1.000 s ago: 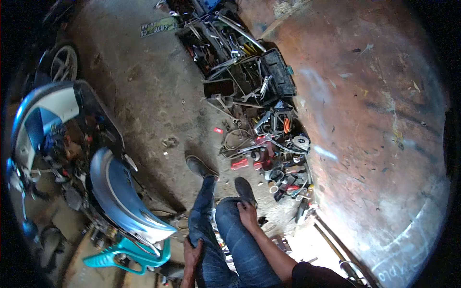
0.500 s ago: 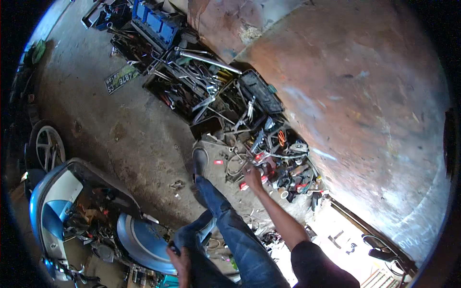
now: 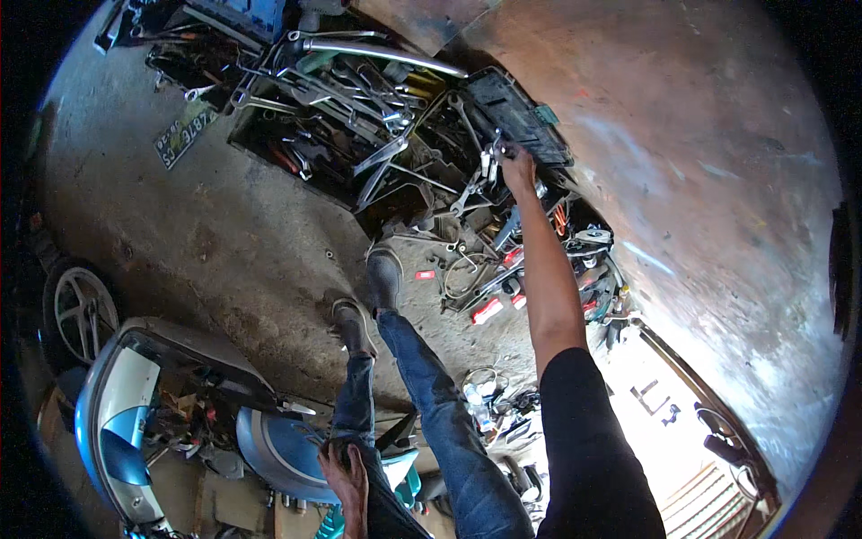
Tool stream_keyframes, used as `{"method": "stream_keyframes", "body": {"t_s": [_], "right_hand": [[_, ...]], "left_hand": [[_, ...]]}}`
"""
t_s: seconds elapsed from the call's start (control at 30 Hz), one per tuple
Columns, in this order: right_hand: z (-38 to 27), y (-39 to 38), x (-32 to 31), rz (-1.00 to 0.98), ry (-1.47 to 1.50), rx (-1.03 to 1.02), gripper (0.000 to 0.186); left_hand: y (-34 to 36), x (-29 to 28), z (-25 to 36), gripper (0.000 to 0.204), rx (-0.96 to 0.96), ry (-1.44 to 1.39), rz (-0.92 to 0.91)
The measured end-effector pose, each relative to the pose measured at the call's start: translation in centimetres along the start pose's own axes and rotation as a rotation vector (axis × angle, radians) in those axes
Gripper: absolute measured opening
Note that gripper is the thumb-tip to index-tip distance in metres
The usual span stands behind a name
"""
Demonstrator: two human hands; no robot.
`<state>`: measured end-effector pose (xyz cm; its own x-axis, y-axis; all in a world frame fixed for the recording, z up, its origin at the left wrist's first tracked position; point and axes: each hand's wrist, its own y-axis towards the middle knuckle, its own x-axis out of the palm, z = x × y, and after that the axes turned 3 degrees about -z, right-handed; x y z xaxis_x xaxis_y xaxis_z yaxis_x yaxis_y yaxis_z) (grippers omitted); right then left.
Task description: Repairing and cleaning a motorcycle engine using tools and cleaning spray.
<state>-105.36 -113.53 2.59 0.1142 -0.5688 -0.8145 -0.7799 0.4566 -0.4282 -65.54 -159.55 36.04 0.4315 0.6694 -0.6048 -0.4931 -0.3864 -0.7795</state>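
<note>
My right hand point(image 3: 515, 169) is stretched far out over the tool boxes. Its fingers are closed at shiny metal tools point(image 3: 489, 163) beside the open black case lid point(image 3: 516, 112); which piece they grip is too small to make out. An open-ended spanner point(image 3: 464, 198) lies just below that hand, and another spanner point(image 3: 465, 121) leans to its left. Low in the picture my left hand point(image 3: 348, 474) is by my left thigh, fingers curled round something dark that I cannot make out. The blue and silver motor scooter point(image 3: 278, 454) stands left of it.
Trays point(image 3: 296, 180) heaped with spanners and a long chrome bar point(image 3: 386, 54) fill the far side. A painted wall point(image 3: 700, 180) rises at the right. Red-handled tools point(image 3: 488, 311) and cables lie near my boots point(image 3: 384, 278). A licence plate point(image 3: 182, 135) and a wheel point(image 3: 85, 310) are left.
My right hand has gone from the red tools on the floor up to the metal tools by the case lid. My left hand stays low by my thigh. The view has shifted.
</note>
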Motion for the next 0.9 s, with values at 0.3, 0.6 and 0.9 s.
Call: {"method": "stream_keyframes", "body": {"t_s": [0.3,0.6,0.9], "right_hand": [[-2.2,-9.7,-8.7,0.500,0.334,0.041,0.032],[0.6,-14.9,-11.5,0.537,0.356,0.076,0.029],[4.4,-13.0,-6.0,0.527,0.561,0.170,0.022]], "left_hand": [[1.6,0.5,-4.5,0.034,0.228,0.219,-0.193],[2.4,-1.0,-9.5,0.038,0.242,0.261,-0.299],[2.1,0.3,-9.0,0.035,0.202,0.316,-0.155]]}}
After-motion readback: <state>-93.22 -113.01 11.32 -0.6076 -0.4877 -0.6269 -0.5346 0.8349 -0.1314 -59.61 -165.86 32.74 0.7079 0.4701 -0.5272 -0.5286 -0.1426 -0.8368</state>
